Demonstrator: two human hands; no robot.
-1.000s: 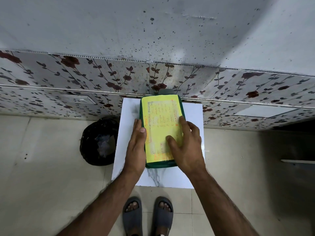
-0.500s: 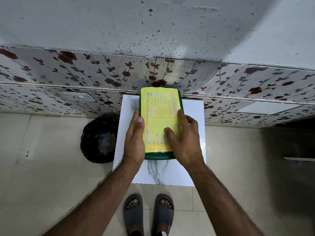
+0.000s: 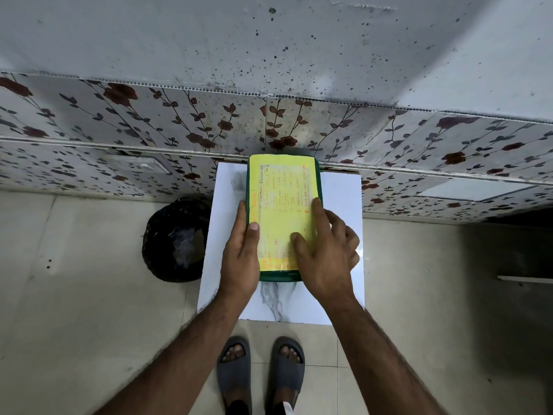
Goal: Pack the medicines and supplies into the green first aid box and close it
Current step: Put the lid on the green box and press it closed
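Observation:
The green first aid box [image 3: 279, 276] lies flat on a small white marble-patterned table [image 3: 341, 193], its lid down and covered by a yellow handwritten sheet [image 3: 284, 193]. My left hand [image 3: 241, 259] grips the box's left edge, thumb on the lid. My right hand [image 3: 324, 256] holds the right edge with the thumb and forefinger pressed on the yellow sheet. No medicines or supplies are visible outside the box.
A black bin lined with a bag [image 3: 176, 241] stands on the floor just left of the table. A flower-patterned tiled wall [image 3: 179, 130] runs right behind the table. My feet in grey slippers [image 3: 260, 366] stand at the table's near edge.
The box and both hands have shifted slightly away from me toward the wall. The grip on the box looks the same.

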